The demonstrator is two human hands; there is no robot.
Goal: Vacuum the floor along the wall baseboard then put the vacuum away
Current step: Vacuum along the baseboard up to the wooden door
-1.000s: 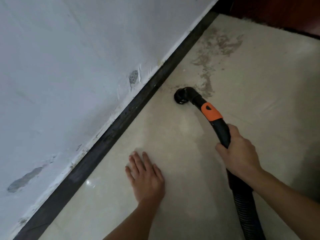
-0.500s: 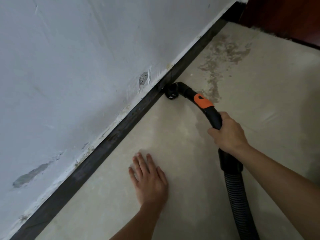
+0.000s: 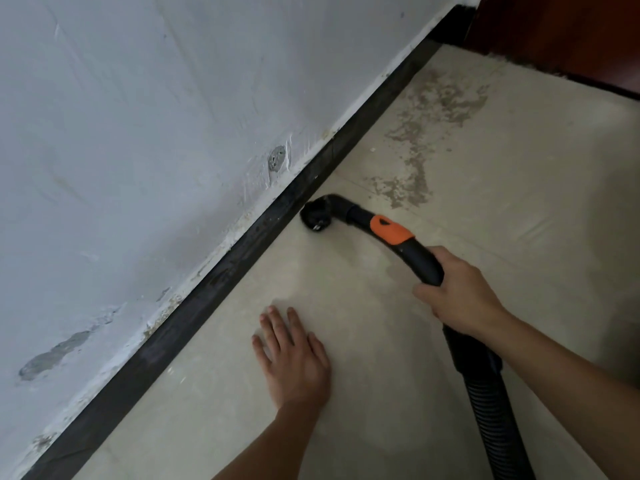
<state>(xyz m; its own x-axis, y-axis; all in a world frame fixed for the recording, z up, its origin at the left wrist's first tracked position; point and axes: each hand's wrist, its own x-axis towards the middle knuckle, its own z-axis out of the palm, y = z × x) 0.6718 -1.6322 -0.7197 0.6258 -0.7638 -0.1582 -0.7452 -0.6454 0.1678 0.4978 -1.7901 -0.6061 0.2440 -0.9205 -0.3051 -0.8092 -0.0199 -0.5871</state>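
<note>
Head view. My right hand (image 3: 460,296), centre right, grips the black vacuum wand (image 3: 420,259), fingers wrapped round it behind the orange collar (image 3: 391,233). The wand's long axis runs lower right to upper left. Its nozzle (image 3: 315,216) points at the dark baseboard (image 3: 207,296), just beside it on the floor (image 3: 519,188). My left hand (image 3: 294,362) lies flat on the floor at lower centre, fingers straight.

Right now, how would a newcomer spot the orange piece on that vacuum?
Follow the dark baseboard under the white wall to the black nozzle beside it. Up the curved tube, between nozzle and right hand, sits the orange piece, the only bright colour on the black tube.
</note>
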